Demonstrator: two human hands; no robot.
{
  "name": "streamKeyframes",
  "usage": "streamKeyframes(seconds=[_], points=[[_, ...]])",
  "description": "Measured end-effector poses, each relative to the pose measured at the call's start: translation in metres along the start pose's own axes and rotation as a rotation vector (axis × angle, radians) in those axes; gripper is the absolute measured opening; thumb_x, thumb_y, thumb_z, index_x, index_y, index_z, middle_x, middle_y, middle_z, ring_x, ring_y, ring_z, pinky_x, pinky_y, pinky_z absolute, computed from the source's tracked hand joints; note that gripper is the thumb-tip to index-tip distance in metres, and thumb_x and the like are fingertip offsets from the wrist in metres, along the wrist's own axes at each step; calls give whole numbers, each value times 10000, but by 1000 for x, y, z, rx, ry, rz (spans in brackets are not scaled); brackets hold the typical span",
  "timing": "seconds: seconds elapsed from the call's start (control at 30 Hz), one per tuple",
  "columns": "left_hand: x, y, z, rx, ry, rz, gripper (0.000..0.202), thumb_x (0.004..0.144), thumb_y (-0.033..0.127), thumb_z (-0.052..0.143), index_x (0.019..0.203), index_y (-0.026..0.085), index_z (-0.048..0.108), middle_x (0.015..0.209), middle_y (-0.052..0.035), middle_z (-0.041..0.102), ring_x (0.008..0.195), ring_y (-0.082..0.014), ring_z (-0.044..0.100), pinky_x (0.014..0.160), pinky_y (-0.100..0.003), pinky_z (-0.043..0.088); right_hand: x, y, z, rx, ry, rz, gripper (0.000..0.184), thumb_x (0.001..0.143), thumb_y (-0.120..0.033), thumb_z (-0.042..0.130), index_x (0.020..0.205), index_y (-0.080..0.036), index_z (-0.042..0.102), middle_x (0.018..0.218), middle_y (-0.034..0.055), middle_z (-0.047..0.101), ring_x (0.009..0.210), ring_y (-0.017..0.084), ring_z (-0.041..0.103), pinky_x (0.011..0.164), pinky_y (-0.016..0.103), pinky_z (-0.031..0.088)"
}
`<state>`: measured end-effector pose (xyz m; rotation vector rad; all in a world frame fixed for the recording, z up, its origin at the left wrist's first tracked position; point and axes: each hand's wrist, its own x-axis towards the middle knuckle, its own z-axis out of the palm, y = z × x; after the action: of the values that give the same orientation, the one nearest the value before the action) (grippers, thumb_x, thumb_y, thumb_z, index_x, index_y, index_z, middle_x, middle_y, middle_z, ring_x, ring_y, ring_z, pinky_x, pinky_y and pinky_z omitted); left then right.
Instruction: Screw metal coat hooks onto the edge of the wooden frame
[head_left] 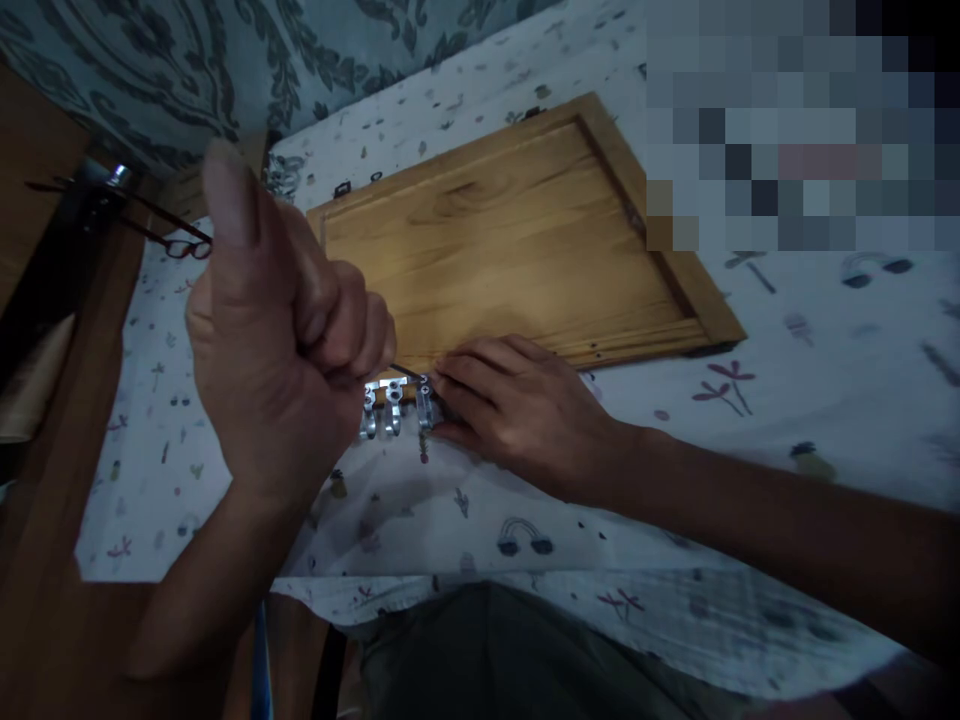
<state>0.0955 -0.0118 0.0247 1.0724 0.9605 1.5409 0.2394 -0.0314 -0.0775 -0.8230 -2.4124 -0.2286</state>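
A wooden cabinet door (517, 235) lies flat on a white patterned cloth (825, 380). At its near edge sit metal hinges (390, 405). My left hand (277, 340) is raised close to the camera, fist closed round a thin dark tool whose tip (409, 372) points at the hinges, thumb up. My right hand (517, 405) rests on the cloth by the door's edge, fingers pressed together on the rightmost hinge (426, 400).
A pair of red-framed glasses (180, 245) lies at the left on the cloth. Dark wooden furniture (52, 300) runs along the left side. A patterned wall (225, 60) is behind. A blurred patch covers the upper right.
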Motion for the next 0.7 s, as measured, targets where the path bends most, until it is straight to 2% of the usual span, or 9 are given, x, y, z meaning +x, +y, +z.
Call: streamKeyframes(seconds=[0.13, 0.3, 0.37, 0.43, 0.5, 0.6, 0.7], points=[[-2, -1, 0, 40, -78, 22, 533, 1019, 334, 374, 515, 192, 277, 473, 38, 98, 323, -61, 193, 377, -265, 184, 0, 0, 0, 5, 1, 2, 316, 926, -351, 615, 983, -55, 709, 982, 132, 722, 934, 263, 598, 782, 379, 464], [-2, -2, 0, 66, -99, 39, 573, 1017, 325, 385, 474, 191, 260, 482, 45, 94, 313, -49, 194, 358, -242, 211, 0, -1, -1, 1, -1, 2, 319, 943, -346, 587, 988, -55, 710, 984, 139, 720, 938, 261, 594, 781, 376, 460], [0, -2, -1, 66, -147, 42, 576, 1014, 317, 386, 460, 198, 284, 461, 49, 95, 306, -55, 188, 341, -237, 210, 0, -1, -1, 2, -8, -1, 316, 951, -343, 573, 984, -62, 712, 990, 141, 720, 940, 260, 592, 773, 375, 461], [0, -2, -3, 55, -215, 55, 531, 1012, 263, 350, 485, 201, 371, 456, 47, 174, 317, -65, 202, 333, -237, 211, 0, 0, -1, 1, -8, -5, 313, 947, -343, 579, 972, -62, 714, 988, 140, 720, 933, 259, 592, 768, 372, 459], [0, -1, -4, 100, -283, 88, 467, 1004, 211, 311, 569, 201, 479, 480, 30, 307, 356, -88, 280, 367, -250, 265, 1, 0, -1, -3, -1, -6, 312, 940, -342, 591, 967, -57, 714, 983, 136, 720, 923, 259, 593, 764, 371, 457], [-2, 1, -5, 195, -266, 138, 364, 991, 178, 351, 701, 200, 569, 564, -2, 444, 498, -129, 438, 512, -274, 418, 1, 0, 0, -4, -14, -2, 319, 939, -357, 591, 977, -65, 714, 996, 134, 719, 937, 261, 591, 776, 374, 458], [-4, 2, -4, 158, -182, 133, 311, 972, 132, 375, 746, 199, 579, 618, 0, 413, 536, -115, 426, 557, -263, 444, 1, 0, 0, -6, -18, -4, 331, 943, -373, 583, 984, -71, 712, 994, 133, 719, 934, 259, 587, 772, 374, 457]])
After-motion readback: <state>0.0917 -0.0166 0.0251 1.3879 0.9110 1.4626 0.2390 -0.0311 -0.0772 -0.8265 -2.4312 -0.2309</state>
